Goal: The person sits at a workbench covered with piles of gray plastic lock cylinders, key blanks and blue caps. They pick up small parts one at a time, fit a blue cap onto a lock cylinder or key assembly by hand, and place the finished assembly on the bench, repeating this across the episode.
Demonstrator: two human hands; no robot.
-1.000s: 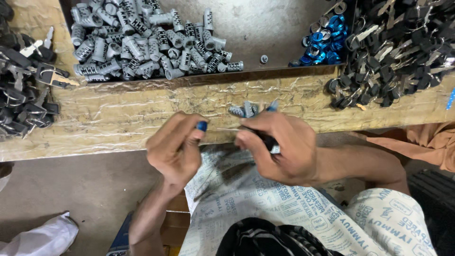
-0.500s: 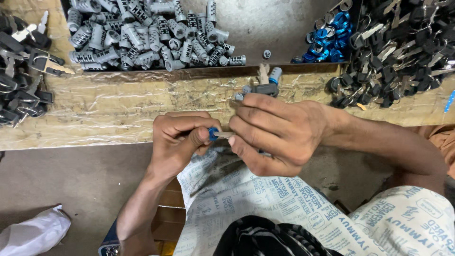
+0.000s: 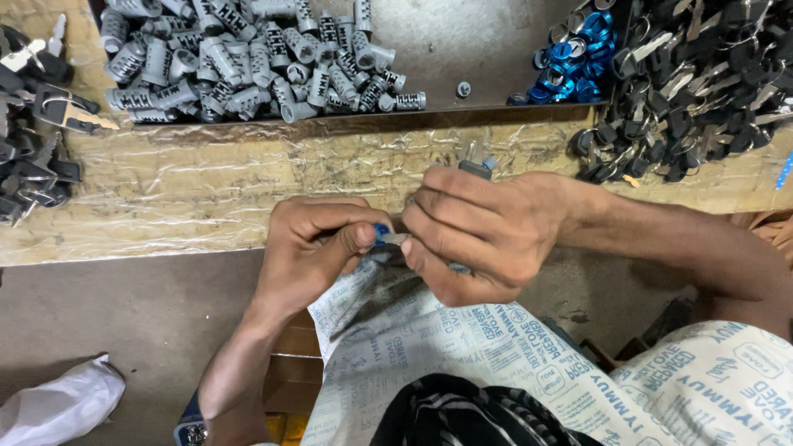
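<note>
Left hand (image 3: 318,248) pinched a blue-headed key (image 3: 387,236) against the closed right hand (image 3: 487,231), which gripped small grey lock cylinders (image 3: 475,161) above the wooden bench edge (image 3: 206,190), with heaps of grey cylinders (image 3: 248,58) and black-headed keys (image 3: 694,91) beyond seemingly untouched.

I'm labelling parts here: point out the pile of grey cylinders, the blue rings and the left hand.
grey cylinders (image 3: 248,62), head view, middle of pile.
blue rings (image 3: 570,70), head view, centre of heap.
left hand (image 3: 318,244), head view, knuckles.

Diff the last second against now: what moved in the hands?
The right hand swung left, over to the left hand; both now pinch a small blue-headed key together. The right hand keeps its grey parts. Grey cylinders, blue rings and black key piles lie unchanged.
</note>
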